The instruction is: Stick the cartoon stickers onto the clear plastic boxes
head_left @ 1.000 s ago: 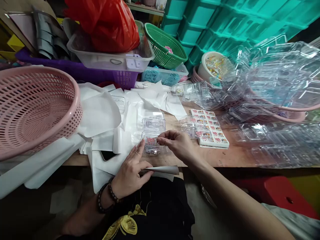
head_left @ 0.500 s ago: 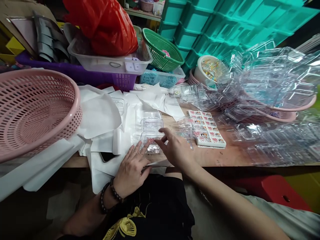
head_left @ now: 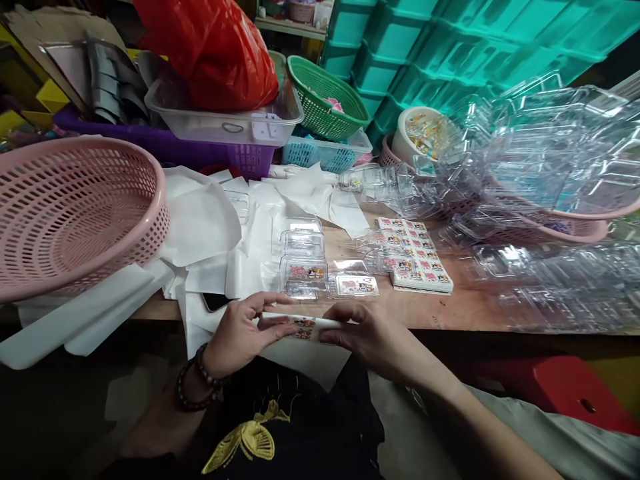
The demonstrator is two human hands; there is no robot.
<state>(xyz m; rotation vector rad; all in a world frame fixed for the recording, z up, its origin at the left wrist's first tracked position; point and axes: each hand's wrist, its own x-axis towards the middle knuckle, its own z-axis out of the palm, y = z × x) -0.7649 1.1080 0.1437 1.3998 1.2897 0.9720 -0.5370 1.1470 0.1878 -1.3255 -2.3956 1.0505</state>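
A white sticker sheet point(head_left: 304, 328) with small cat pictures is held, bent, between both hands at the table's front edge. My left hand point(head_left: 245, 333) pinches its left end, and my right hand point(head_left: 357, 330) grips its right end. Just beyond them lies a clear plastic case point(head_left: 304, 272) bearing a cat sticker, with more clear cases behind it. To its right an opened case point(head_left: 357, 285) also shows a cat sticker. A stack of printed sticker sheets point(head_left: 425, 257) rests farther right, with clear cases overlapping its left side.
A pink basket point(head_left: 163, 200) stands at the left, beside white backing paper point(head_left: 200, 213). Clear plastic cases point(head_left: 560, 153) are heaped at the right. Behind are a red bag point(head_left: 215, 60), a green basket point(head_left: 325, 100) and a white tub point(head_left: 407, 140). A red stool point(head_left: 575, 393) is below right.
Both hands have drawn back from the clear case towards the body and now hold a sticker sheet up between them. The cat stickers on the two front cases have come into view.
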